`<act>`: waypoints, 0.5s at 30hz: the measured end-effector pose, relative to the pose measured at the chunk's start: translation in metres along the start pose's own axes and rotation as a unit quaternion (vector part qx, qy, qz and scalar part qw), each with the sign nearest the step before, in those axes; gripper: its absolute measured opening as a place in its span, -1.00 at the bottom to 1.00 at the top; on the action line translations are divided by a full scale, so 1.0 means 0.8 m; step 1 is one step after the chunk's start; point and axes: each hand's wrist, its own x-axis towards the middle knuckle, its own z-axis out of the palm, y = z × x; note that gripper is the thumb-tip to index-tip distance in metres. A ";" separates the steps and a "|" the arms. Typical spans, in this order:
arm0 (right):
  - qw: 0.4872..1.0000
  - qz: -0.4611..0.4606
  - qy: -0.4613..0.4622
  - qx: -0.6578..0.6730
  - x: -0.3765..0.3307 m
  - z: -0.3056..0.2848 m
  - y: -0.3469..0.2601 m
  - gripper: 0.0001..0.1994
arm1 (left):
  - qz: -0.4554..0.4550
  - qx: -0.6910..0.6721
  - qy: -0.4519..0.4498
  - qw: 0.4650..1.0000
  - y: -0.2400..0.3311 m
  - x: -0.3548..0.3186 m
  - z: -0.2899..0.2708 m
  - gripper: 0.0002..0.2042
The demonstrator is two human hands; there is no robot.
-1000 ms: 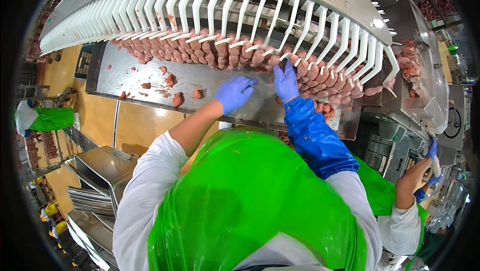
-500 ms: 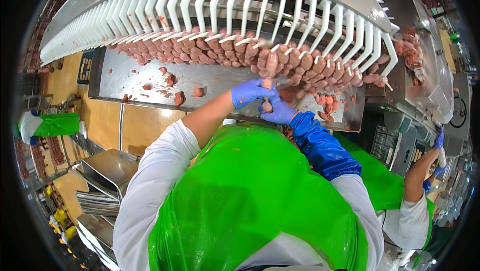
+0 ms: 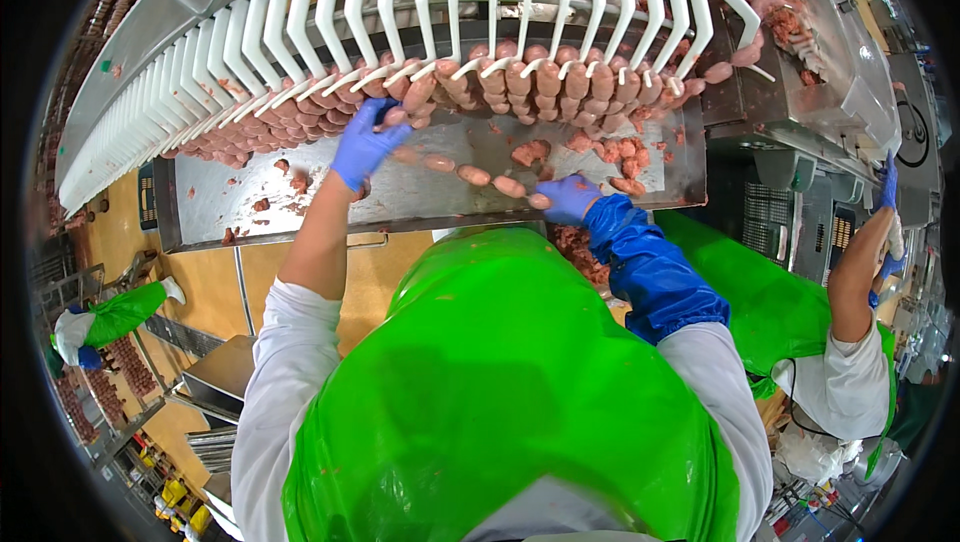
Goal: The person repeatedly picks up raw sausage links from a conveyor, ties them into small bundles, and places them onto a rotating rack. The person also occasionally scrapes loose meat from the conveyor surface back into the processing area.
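A string of pink sausage links (image 3: 473,175) stretches between my two blue-gloved hands, above a shallow metal tray (image 3: 400,234). My left hand (image 3: 362,147) is up at the row of white hooks (image 3: 528,2), its fingers closed round links of the string. Lower and to the right, my right hand (image 3: 568,199) pinches the other end of the string near the tray's front edge. Many loops of sausages (image 3: 545,87) hang from the hooks along the tray's far side.
Meat scraps (image 3: 620,154) lie on the tray, and more meat (image 3: 578,250) is below its front edge. A machine (image 3: 830,52) stands at the right. A co-worker in a green apron (image 3: 745,287) is close on my right; another person (image 3: 110,322) is far left, near stacked metal trays (image 3: 222,377).
My hands were together at the middle and are now apart. The left moved left to the hooks; the right stayed low, and the string now spans between them. The hook row shifted left in view.
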 end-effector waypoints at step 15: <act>0.961 0.042 0.220 0.164 0.002 0.057 0.105 -0.64 | -0.082 0.158 -0.170 0.969 -0.053 -0.110 0.033 -0.60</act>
